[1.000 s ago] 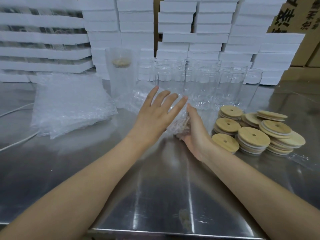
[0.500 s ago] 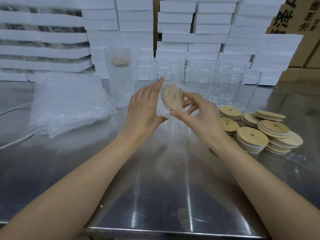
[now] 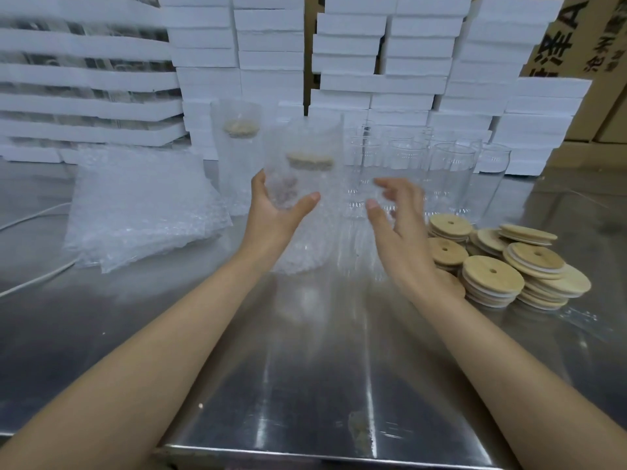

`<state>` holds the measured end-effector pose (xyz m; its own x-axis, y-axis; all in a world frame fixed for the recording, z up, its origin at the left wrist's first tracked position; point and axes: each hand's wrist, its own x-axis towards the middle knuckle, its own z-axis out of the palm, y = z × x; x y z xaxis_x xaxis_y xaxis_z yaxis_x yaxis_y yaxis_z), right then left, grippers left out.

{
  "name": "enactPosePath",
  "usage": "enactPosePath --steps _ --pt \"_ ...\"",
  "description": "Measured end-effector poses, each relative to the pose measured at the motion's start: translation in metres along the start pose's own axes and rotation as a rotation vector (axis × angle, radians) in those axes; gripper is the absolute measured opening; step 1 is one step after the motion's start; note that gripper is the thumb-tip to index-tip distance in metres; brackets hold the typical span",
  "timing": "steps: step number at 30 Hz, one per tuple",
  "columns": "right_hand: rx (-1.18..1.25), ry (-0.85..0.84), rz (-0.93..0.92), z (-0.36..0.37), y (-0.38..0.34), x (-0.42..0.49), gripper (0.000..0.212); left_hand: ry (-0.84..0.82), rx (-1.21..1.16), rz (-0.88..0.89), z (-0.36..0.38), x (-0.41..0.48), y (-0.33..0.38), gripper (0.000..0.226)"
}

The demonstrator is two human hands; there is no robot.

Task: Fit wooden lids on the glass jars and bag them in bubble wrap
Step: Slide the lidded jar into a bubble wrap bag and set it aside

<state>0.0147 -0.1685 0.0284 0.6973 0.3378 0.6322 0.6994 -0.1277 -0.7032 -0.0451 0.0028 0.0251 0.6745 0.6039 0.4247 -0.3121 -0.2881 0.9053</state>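
My left hand grips a lidded glass jar inside a bubble-wrap bag, held upright above the steel table; its wooden lid shows through the wrap. My right hand hovers just right of it with fingers spread and loosely curved, holding nothing. A second bagged jar stands upright behind, to the left. Several bare glass jars stand in a cluster at the back right. Wooden lids with centre holes lie in stacks at the right.
A pile of bubble-wrap bags lies at the left of the steel table. White foam boxes are stacked along the back, with cardboard cartons at the far right. A white cable runs along the left.
The bagged jar went from lying tilted between both hands to upright in my left hand. My right hand let go and drew slightly right.
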Motion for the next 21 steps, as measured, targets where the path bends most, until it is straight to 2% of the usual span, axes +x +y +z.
enactPosePath --steps 2,4,8,11,13,14,16,18,19,20,21 --pt "-0.022 -0.165 0.045 0.005 0.007 -0.004 0.034 -0.037 -0.073 -0.045 -0.002 0.001 -0.002 0.060" --pt "-0.007 -0.261 0.028 0.009 0.010 -0.007 0.040 -0.095 -0.062 -0.041 -0.002 0.001 -0.002 0.057" --pt "0.112 -0.263 0.008 0.010 0.010 -0.007 0.035 -0.222 0.078 0.085 0.001 -0.003 0.003 0.080" --pt "0.186 -0.242 -0.003 0.012 0.011 -0.006 0.035 -0.170 0.046 0.087 0.000 -0.002 0.007 0.073" --pt "0.139 -0.213 0.013 0.016 0.014 -0.005 0.040 -0.166 -0.014 0.065 -0.002 -0.001 0.011 0.069" --pt "0.121 -0.211 0.069 0.017 0.017 -0.004 0.044 -0.184 -0.078 0.037 -0.002 -0.001 0.013 0.070" --pt "0.222 -0.242 0.294 0.018 0.022 -0.002 0.046 -0.198 -0.247 -0.057 -0.001 -0.002 0.016 0.071" --pt "0.509 -0.318 0.538 0.018 0.027 -0.001 0.029 -0.198 -0.372 -0.115 0.001 -0.003 0.018 0.070" --pt "0.617 -0.348 0.601 0.018 0.028 -0.001 0.017 -0.191 -0.407 -0.131 0.001 -0.004 0.020 0.075" --pt "0.653 -0.353 0.612 0.018 0.026 -0.001 0.013 -0.175 -0.432 -0.139 0.001 -0.004 0.021 0.079" --pt "0.656 -0.342 0.610 0.018 0.027 -0.001 0.021 -0.151 -0.448 -0.139 0.001 -0.003 0.023 0.079"
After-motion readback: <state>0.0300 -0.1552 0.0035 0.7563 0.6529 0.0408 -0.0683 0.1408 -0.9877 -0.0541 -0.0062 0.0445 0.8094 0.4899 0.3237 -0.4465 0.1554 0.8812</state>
